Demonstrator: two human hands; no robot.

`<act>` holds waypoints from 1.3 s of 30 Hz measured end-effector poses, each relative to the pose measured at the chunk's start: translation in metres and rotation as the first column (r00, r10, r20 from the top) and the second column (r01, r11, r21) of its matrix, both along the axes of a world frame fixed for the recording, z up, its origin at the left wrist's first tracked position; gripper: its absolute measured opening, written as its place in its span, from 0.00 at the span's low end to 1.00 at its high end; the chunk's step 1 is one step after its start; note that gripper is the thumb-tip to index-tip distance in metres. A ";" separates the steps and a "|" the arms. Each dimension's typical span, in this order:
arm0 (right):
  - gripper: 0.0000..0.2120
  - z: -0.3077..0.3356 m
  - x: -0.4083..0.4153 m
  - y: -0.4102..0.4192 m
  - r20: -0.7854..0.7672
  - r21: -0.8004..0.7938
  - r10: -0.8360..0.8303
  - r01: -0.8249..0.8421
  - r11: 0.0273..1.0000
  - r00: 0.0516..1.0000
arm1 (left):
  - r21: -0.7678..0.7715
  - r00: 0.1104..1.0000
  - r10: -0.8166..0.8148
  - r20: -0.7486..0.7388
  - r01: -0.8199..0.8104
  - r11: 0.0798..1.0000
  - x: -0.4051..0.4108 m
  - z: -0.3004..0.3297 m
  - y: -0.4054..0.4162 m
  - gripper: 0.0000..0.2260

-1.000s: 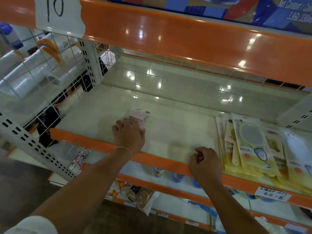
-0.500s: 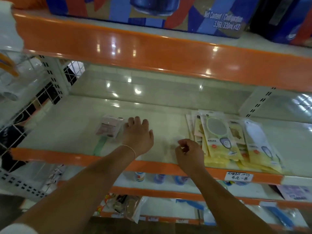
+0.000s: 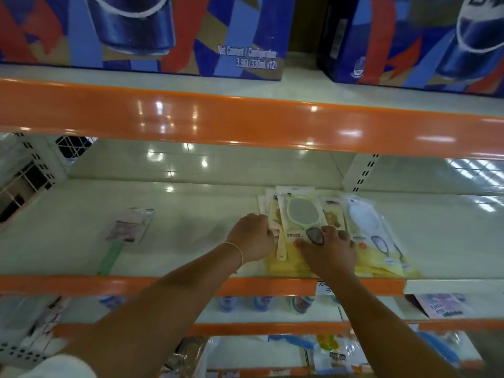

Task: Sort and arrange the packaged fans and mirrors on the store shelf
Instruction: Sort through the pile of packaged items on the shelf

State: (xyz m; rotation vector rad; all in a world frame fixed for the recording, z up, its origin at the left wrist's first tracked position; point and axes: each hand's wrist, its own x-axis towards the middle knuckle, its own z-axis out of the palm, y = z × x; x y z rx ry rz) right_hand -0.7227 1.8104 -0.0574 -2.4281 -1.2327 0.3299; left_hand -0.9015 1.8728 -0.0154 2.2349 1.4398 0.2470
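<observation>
From my head camera, both my hands are on the pile of packaged mirrors that lies at the front of the cream shelf, right of its middle. My left hand sits at the pile's left edge with its fingers curled in against the packs; whether they actually pinch one I cannot tell, since the knuckles hide the tips. My right hand lies flat on top of the pile, fingers spread apart and pressing down on the front of the uppermost yellow pack, the one with the green-rimmed oval mirror. Just right of it, overlapping in the same pile, is a pack holding a white fan. Well apart to the left, a single clear pack with a green handle lies alone on the shelf, touched by neither hand. On the shelf above stand two blue and red drink cartons. Below the orange shelf edge I see small bottles in a row, too blurred to read
</observation>
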 end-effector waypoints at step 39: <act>0.12 0.025 0.014 0.022 -0.858 0.235 0.083 0.243 0.941 0.507 | -0.251 0.914 0.268 0.303 -0.195 0.948 0.018 -0.006 0.023 0.11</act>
